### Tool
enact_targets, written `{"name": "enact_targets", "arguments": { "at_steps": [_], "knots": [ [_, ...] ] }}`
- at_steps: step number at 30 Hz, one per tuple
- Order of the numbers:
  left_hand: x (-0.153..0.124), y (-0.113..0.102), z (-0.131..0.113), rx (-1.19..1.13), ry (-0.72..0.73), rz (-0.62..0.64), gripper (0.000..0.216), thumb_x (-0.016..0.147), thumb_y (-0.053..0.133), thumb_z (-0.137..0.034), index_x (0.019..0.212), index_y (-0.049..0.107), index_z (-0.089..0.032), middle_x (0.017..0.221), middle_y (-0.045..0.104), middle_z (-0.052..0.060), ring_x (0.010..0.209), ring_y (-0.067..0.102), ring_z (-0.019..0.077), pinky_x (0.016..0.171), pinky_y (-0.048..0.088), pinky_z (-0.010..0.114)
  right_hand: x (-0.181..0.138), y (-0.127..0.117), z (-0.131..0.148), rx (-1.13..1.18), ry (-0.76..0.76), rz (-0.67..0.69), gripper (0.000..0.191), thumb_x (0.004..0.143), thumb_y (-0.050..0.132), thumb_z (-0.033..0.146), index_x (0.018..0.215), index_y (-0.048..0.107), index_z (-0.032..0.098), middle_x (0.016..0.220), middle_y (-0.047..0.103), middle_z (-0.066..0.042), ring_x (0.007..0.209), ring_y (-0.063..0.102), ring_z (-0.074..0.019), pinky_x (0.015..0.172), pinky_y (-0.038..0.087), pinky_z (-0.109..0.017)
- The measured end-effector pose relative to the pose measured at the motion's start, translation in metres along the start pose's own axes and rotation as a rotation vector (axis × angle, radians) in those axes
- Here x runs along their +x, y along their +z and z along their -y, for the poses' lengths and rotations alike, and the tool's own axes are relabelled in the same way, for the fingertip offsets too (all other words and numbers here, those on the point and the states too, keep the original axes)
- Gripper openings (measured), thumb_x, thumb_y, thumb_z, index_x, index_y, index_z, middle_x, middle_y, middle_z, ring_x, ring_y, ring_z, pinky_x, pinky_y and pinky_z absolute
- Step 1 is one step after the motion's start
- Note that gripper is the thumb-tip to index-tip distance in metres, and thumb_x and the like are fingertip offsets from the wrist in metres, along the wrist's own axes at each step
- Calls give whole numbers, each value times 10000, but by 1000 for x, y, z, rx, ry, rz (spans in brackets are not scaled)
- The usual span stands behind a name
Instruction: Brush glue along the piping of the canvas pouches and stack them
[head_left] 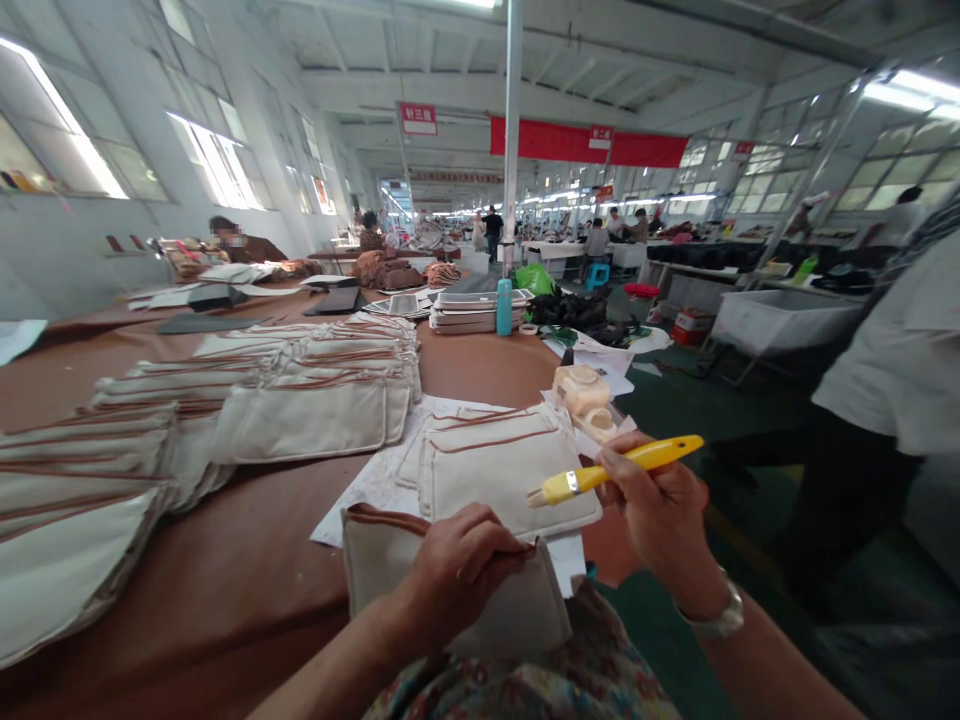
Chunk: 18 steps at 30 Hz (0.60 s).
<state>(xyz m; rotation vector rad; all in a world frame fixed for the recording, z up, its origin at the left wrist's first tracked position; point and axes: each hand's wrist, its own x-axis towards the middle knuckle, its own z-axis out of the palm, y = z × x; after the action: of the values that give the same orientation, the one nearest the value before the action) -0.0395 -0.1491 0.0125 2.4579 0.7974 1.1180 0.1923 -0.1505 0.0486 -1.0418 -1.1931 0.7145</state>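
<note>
Nearest to us lies a cream canvas pouch with brown trim, resting at the near edge of the brown table and partly over our lap, and our left hand is curled over its top edge, fingers closed on the fabric. Our right hand is up just beside it, closed around the handle of a yellow brush, which points left with its pale bristles hovering over a second pouch. That second pouch lies flat on white paper just beyond the one we hold, on top of a small stack of the same kind. Behind it, at the table's right edge, stands a pale plastic glue container, with a small round pot just in front of it. To the left, rows of finished pouches overlap one another across the table and run back towards the windows. Farther along stand a teal bottle and a stack of grey trays. A person in a white top stands on our right, apart from the table, and other workers sit farther down the hall under a red banner.
</note>
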Motion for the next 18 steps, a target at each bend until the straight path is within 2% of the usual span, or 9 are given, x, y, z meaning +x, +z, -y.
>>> {"name": "enact_targets", "arguments": {
  "at_steps": [2,6,9,11,12,16,18],
  "knots": [
    [-2,1,-3,102,123,5,39,914,602,-162,910,641,-158,756,616,32,678,541,133,610,396,231,-6,-1,8,-73,36,122,195,893,585,333,760,581,191,551,458,57,491,402,-88,453,311,-206],
    [-7,0,-6,202,256,65,108,954,496,-121,924,598,-144,773,611,43,680,502,148,619,402,256,-18,-16,26,-195,40,313,192,895,584,340,773,596,191,607,507,41,516,441,-91,473,358,-202],
    [-7,-3,-10,261,319,95,165,980,430,-137,905,577,-134,779,613,50,669,489,153,614,405,272,-22,-25,36,-184,35,246,192,903,578,359,795,584,200,611,526,34,509,466,-102,462,369,-207],
    [-6,-5,-12,303,340,96,154,979,437,-144,913,576,-133,776,613,48,655,484,154,597,399,276,-24,-23,39,-179,-19,145,186,909,569,357,803,581,205,596,514,35,503,456,-104,453,360,-207],
    [-6,-5,-12,316,343,96,142,975,446,-142,919,577,-134,775,614,48,648,481,154,589,397,277,-25,-20,39,-194,-48,140,187,911,566,356,802,585,204,603,515,32,513,458,-106,462,368,-208],
    [-10,-1,-12,321,300,74,136,969,461,-142,902,580,-148,755,604,42,646,491,155,591,406,277,-33,-14,33,-248,-4,393,219,931,535,381,821,601,204,621,533,20,545,507,-122,518,438,-223],
    [-16,1,-9,332,246,8,110,952,504,-141,863,566,-159,723,590,28,641,496,151,587,400,273,-38,-19,30,-214,22,404,223,913,562,401,815,604,206,646,557,5,540,522,-131,494,452,-225]
  ]
}}
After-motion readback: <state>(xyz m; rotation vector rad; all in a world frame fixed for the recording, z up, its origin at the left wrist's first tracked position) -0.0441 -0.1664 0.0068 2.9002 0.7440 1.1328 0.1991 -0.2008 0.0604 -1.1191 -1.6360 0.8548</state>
